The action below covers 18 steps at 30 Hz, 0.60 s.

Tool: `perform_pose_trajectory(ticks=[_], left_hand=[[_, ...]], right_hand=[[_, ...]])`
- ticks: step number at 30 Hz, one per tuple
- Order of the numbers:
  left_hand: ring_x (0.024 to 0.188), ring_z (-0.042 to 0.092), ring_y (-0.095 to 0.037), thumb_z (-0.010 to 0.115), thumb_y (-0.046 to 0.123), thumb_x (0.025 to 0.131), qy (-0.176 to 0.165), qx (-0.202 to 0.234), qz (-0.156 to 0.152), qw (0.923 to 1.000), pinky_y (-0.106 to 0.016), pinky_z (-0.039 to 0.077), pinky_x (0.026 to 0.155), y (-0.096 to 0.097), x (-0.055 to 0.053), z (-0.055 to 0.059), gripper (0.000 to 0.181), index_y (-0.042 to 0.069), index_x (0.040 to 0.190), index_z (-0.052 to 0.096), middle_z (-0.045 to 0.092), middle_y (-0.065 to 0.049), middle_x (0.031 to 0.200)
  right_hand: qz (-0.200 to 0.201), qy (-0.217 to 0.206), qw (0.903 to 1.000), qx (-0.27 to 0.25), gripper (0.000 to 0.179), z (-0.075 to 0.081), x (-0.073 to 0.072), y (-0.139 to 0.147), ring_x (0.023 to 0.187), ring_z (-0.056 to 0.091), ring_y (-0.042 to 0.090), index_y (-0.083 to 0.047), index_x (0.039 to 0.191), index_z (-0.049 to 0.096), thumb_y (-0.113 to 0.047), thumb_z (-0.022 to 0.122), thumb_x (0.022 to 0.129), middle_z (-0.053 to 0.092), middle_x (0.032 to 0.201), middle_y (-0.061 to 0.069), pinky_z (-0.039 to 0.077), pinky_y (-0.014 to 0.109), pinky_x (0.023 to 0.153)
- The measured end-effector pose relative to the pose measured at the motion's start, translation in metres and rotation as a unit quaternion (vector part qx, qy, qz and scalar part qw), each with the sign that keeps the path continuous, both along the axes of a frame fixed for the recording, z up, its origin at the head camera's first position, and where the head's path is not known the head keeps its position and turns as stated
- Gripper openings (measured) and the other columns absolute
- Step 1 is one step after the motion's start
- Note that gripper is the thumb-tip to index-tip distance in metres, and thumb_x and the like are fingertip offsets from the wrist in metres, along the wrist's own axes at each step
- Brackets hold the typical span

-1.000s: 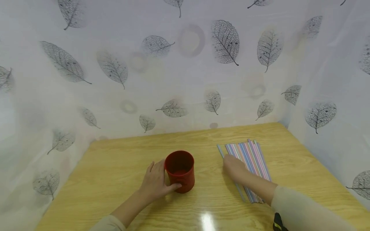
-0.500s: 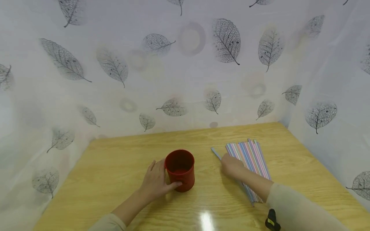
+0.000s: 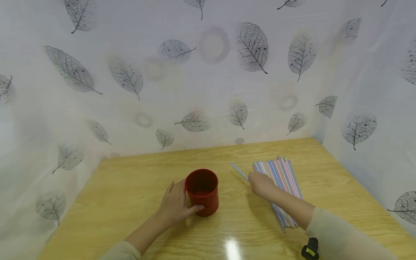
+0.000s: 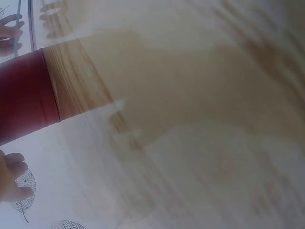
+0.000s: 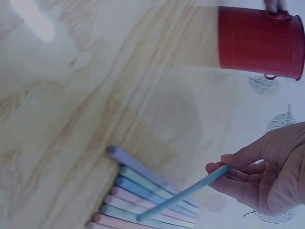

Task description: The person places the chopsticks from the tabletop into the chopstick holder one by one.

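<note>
My left hand (image 3: 173, 207) holds a red cup (image 3: 208, 206) from its left side, thumb across the near wall and fingers round the far side. In the right wrist view the cup (image 5: 259, 43) shows small loops on its sides. To the right, my right hand (image 3: 263, 186) pinches a light blue straw (image 3: 239, 171) between thumb and fingers. In the right wrist view, thumb and fingertips grip the blue straw (image 5: 183, 194) near one end, and its other end overlaps a row of pastel straws (image 5: 136, 164). These straws (image 3: 280, 171) lie side by side under the right forearm.
A wood-grain table (image 3: 139, 177) carries everything, and a glare spot (image 3: 232, 249) shines near its front. Behind and beside it hangs a pale sheet (image 3: 208, 86) with leaf prints. A black strap piece (image 3: 310, 249) hangs beneath the right sleeve.
The blue straw in my right hand has turned away from the row, its far end swinging left toward the cup. The left hand and cup have stayed in place.
</note>
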<state>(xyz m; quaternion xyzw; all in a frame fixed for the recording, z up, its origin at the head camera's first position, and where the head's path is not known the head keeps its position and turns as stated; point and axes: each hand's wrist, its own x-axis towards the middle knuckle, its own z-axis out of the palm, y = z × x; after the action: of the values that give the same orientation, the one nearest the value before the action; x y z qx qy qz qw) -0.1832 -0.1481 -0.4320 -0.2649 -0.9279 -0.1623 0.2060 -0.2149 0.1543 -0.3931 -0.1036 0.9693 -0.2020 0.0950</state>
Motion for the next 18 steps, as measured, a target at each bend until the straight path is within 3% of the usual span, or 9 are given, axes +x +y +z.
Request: perform_pose_trajectory(ticks=[7, 10, 15, 18], left_hand=[[0.118, 0.052, -0.032, 0.044, 0.078, 0.078, -0.003, 0.001, 0.001, 1.0000, -0.059, 0.036, 0.102, 0.000, 0.001, 0.000, 0.096, 0.000, 0.135, 0.038, 0.057, -0.016, 0.124], [0.118, 0.053, -0.032, 0.045, 0.077, 0.078, -0.004, 0.004, 0.001, 1.0000, -0.059, 0.036, 0.102, 0.000, 0.001, 0.000, 0.096, 0.000, 0.135, 0.039, 0.057, -0.016, 0.124], [0.118, 0.053, -0.032, 0.044, 0.078, 0.078, 0.000, 0.005, -0.002, 1.0000, -0.059, 0.036, 0.102, 0.000, 0.001, 0.001, 0.096, 0.001, 0.135, 0.039, 0.057, -0.016, 0.123], [0.118, 0.053, -0.032, 0.043, 0.078, 0.078, 0.000, 0.007, -0.004, 1.0000, -0.059, 0.036, 0.102, 0.000, 0.001, 0.000, 0.096, 0.001, 0.135, 0.039, 0.057, -0.015, 0.123]], right_hand=[[0.008, 0.024, 0.9980, -0.057, 0.018, 0.019, 0.007, -0.005, 0.058, 0.051, 0.016, 0.012, 0.106, 0.053, 0.010, 0.052, 0.087, 0.061, 0.082, 0.015, 0.044, 0.022, 0.049], [0.005, 0.059, 0.9947, -0.084, 0.021, 0.024, 0.007, -0.006, 0.060, 0.056, 0.015, 0.012, 0.108, 0.052, 0.005, 0.056, 0.089, 0.063, 0.086, 0.018, 0.047, 0.021, 0.051], [-0.008, 0.137, 0.9772, -0.162, 0.021, 0.025, 0.006, -0.005, 0.068, 0.065, 0.018, 0.010, 0.108, 0.052, -0.003, 0.058, 0.092, 0.065, 0.088, 0.017, 0.053, 0.022, 0.055], [-0.020, 0.157, 0.9641, -0.213, 0.022, 0.025, 0.006, -0.004, 0.074, 0.067, 0.023, 0.008, 0.109, 0.051, -0.006, 0.057, 0.093, 0.064, 0.090, 0.015, 0.053, 0.022, 0.055]])
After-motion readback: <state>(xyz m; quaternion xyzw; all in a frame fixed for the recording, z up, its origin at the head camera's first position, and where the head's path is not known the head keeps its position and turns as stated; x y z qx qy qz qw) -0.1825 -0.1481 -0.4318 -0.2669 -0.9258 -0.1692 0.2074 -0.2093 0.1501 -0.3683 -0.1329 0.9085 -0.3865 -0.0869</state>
